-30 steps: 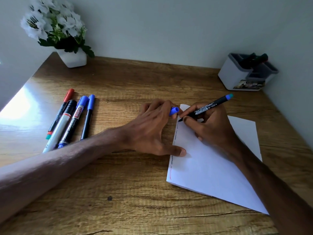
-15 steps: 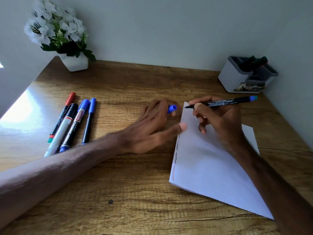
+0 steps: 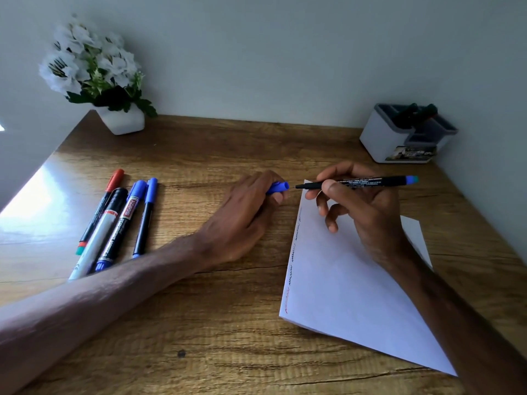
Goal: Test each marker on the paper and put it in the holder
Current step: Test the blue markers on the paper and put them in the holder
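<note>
The marker (image 3: 356, 182) is gripped level in the right hand (image 3: 362, 212), its tip aimed leftward at the open mouth of the cap (image 3: 278, 187) pinched in the left hand (image 3: 242, 220) just beside it.

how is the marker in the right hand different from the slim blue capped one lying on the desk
The marker in the right hand is uncapped, tip bare; the slim blue-capped marker has its cap on. The held one is off the desk, roughly level, pointing at the blue cap in the left hand; the other lies flat among the untested markers. Both are slim, black-bodied with blue ends.
</note>
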{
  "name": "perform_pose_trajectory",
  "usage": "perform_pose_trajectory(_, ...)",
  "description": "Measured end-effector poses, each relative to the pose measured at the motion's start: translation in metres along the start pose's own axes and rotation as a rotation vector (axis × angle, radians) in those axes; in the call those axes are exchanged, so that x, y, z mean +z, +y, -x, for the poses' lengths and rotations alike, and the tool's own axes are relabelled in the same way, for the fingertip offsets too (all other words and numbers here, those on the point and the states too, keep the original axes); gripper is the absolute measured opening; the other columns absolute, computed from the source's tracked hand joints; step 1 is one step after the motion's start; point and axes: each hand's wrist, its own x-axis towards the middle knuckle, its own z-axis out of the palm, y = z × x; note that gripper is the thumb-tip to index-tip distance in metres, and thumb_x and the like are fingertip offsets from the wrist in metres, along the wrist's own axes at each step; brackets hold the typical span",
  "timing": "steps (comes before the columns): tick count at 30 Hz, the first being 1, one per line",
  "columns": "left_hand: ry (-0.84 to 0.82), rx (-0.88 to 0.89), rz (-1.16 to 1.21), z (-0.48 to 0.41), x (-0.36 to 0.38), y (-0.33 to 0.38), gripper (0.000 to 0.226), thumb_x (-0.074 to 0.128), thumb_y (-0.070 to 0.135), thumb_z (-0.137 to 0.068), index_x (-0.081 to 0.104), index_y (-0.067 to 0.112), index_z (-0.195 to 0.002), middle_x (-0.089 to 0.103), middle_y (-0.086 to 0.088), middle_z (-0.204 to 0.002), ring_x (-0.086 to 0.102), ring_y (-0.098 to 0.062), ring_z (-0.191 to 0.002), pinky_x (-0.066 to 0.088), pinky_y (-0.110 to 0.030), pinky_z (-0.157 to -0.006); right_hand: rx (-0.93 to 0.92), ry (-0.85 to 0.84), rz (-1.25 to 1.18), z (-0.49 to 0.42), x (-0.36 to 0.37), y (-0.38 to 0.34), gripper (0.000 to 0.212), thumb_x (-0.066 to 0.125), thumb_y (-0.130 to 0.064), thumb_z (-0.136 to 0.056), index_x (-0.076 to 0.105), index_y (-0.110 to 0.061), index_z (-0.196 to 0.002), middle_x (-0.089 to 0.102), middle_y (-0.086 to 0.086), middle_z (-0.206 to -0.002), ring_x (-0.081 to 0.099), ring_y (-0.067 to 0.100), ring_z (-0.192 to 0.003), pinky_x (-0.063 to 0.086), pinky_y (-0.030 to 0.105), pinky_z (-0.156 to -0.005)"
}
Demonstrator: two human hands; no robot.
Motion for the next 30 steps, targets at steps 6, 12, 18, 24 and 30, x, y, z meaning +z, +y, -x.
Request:
perform_pose_trajectory(6, -0.035, 0.003, -0.019, 0.001, 0.001, 0.000, 0.019, 0.039, 0.028, -0.107, 0.054, 0.019, -0.113, 0.055, 0.008, -0.103, 0.052, -0.014, -0.097, 0.038, -0.035, -0.089, -0.010, -0.022, 0.006, 0.000, 0.001, 0.001, 0.011, 0.060, -0.006, -0.093, 0.065, 0.000, -0.099, 0.076, 0.017, -0.087, 0.066, 0.024, -0.063, 0.051, 0.030, -0.046)
perform_pose_trajectory(12, -0.074, 0.013, -0.061, 0.003, 0.000, 0.000, 0.029, 0.033, 0.037, -0.108, 0.054, 0.022, -0.120, 0.057, 0.008, -0.111, 0.051, -0.013, -0.103, 0.040, -0.044, -0.097, -0.026, -0.031, 0.159, 0.001, 0.002, 0.005, 0.013, 0.066, -0.014, -0.092, 0.068, -0.005, -0.100, 0.075, 0.015, -0.085, 0.069, 0.027, -0.063, 0.055, 0.032, -0.045)
perform_pose_trajectory(18, -0.062, 0.087, 0.039, -0.002, -0.005, 0.006, 0.018, 0.047, 0.024, -0.109, 0.062, 0.014, -0.112, 0.065, 0.006, -0.092, 0.060, -0.010, -0.083, 0.047, -0.032, -0.071, -0.022, -0.018, 0.199, -0.001, 0.005, 0.004, 0.016, 0.074, -0.017, -0.088, 0.065, -0.008, -0.098, 0.075, 0.010, -0.078, 0.071, 0.027, -0.059, 0.054, 0.038, -0.040)
perform_pose_trajectory(24, -0.077, 0.079, 0.087, 0.000, -0.010, 0.014, 0.023, 0.050, 0.023, -0.108, 0.059, 0.016, -0.088, 0.055, 0.010, -0.072, 0.051, -0.007, -0.065, 0.031, -0.012, -0.058, -0.021, -0.041, 0.185, -0.002, 0.004, 0.005, 0.014, 0.082, -0.016, -0.080, 0.075, -0.010, -0.091, 0.071, 0.001, -0.076, 0.064, 0.013, -0.049, 0.048, 0.026, -0.040)
perform_pose_trajectory(30, -0.132, 0.068, 0.102, 0.000, -0.013, 0.011, 0.028, 0.052, 0.024, -0.108, 0.054, 0.020, -0.081, 0.055, 0.008, -0.073, 0.054, -0.016, -0.066, 0.039, -0.029, -0.058, -0.080, -0.101, 0.235, 0.000, 0.001, 0.006, 0.017, 0.086, -0.014, -0.077, 0.077, -0.011, -0.091, 0.073, -0.004, -0.080, 0.064, 0.010, -0.050, 0.048, 0.028, -0.042)
